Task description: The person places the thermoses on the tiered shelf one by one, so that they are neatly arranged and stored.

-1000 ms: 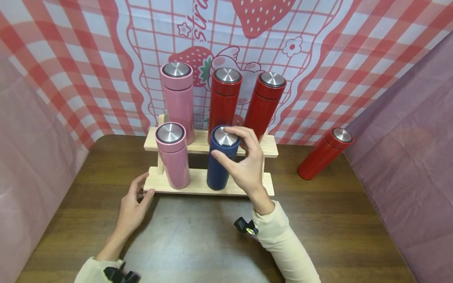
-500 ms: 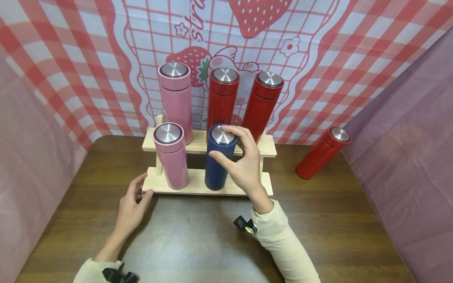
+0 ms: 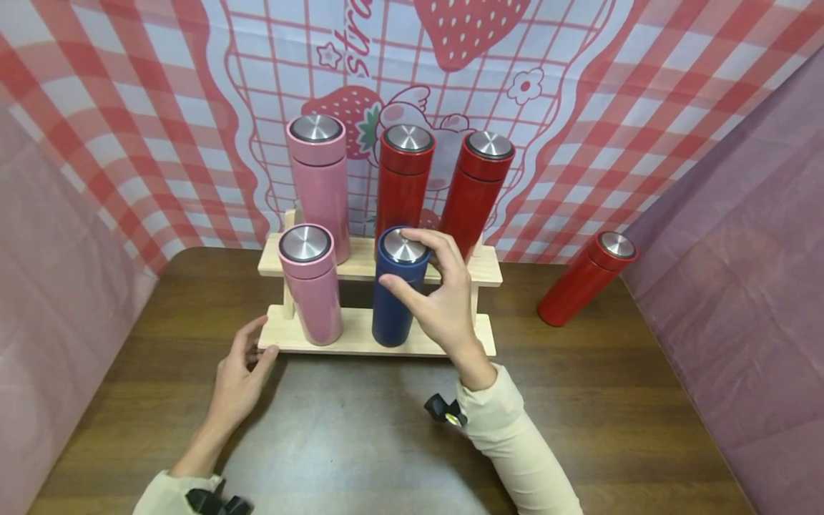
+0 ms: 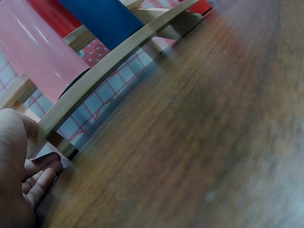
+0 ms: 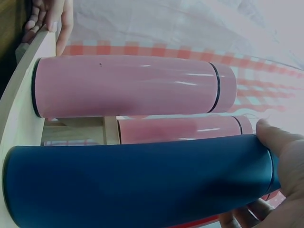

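Note:
Around the top of a blue thermos bottle [image 3: 391,307], my right hand [image 3: 444,300] has its thumb on the near side and its fingers over the lid and far side. The bottle stands upright on the lower board of a two-tier wooden rack [image 3: 290,332]. My left hand [image 3: 238,375] grips the left end of that board, thumb at the front corner; some of its fingertips are hidden in the head view. A pink thermos bottle [image 3: 315,304] stands left of the blue one, also in the right wrist view [image 5: 128,85].
On the upper board stand another pink bottle [image 3: 322,186] and two red bottles [image 3: 404,189], [image 3: 473,193], the right one leaning in view. A third red bottle [image 3: 582,286] is on the brown table [image 3: 360,429] at right. Checked cloth [image 3: 566,143] hangs behind the rack.
The head view has shifted very slightly. Both hands keep their holds, and the bottles and rack stay in place.

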The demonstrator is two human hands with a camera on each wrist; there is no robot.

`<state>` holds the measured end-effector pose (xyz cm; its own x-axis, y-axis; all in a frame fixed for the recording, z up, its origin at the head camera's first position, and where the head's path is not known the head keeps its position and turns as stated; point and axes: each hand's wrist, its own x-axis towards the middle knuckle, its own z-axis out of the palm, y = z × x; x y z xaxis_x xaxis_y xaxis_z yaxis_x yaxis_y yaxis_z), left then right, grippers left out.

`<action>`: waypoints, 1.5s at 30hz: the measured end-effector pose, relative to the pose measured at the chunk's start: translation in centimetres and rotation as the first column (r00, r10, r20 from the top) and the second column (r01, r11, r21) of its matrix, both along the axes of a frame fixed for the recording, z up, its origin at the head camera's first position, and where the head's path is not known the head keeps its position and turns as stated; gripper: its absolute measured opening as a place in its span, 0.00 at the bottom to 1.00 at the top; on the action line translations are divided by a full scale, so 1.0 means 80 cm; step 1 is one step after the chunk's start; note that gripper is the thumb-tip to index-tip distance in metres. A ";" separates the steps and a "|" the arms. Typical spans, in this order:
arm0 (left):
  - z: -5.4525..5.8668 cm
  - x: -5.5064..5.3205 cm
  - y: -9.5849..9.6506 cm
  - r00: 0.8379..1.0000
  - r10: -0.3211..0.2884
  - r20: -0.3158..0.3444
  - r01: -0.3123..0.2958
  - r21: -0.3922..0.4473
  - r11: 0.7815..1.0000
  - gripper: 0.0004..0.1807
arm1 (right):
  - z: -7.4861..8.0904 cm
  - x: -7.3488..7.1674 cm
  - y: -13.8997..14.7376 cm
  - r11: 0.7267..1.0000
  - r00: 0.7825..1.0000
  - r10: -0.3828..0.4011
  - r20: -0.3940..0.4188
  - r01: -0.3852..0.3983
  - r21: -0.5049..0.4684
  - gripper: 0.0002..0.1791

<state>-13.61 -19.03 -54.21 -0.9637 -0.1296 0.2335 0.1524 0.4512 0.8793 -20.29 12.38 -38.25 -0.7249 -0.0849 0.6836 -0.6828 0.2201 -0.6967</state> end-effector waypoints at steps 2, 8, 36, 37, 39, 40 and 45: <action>0.000 0.000 0.000 1.000 0.000 0.003 0.000 0.001 1.000 0.31 | 0.002 0.001 0.000 1.000 1.000 -0.006 0.004 0.006 0.006 0.36; -0.002 -0.001 0.000 1.000 0.000 -0.006 0.000 0.005 1.000 0.31 | 0.006 0.005 0.001 0.999 0.999 -0.045 -0.003 0.045 0.024 0.38; 0.000 -0.001 0.001 1.000 0.004 -0.014 -0.004 0.006 1.000 0.30 | 0.024 0.012 0.048 0.992 0.984 -0.110 -0.141 0.101 -0.074 0.39; 0.000 -0.001 0.001 1.000 0.005 -0.013 -0.005 0.005 1.000 0.30 | 0.024 0.012 0.051 0.991 0.983 -0.117 -0.141 0.106 -0.082 0.38; 0.000 -0.001 0.001 1.000 0.004 -0.013 -0.004 0.004 1.000 0.31 | 0.024 0.011 0.057 0.988 0.981 -0.130 -0.145 0.117 -0.096 0.38; 0.000 0.000 0.001 1.000 0.003 -0.013 -0.003 0.003 1.000 0.31 | 0.023 0.011 0.060 0.988 0.980 -0.133 -0.145 0.119 -0.104 0.38; 0.000 -0.001 0.001 1.000 0.001 -0.015 -0.001 0.006 1.000 0.30 | 0.021 0.011 0.079 0.982 0.980 -0.142 -0.136 0.123 -0.140 0.42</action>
<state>-13.71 -18.91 -54.19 -0.9599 -0.1322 0.2473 0.1652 0.4460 0.8797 -19.43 18.66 -36.60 -0.6166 0.1022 0.7806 -0.7490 0.2294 -0.6216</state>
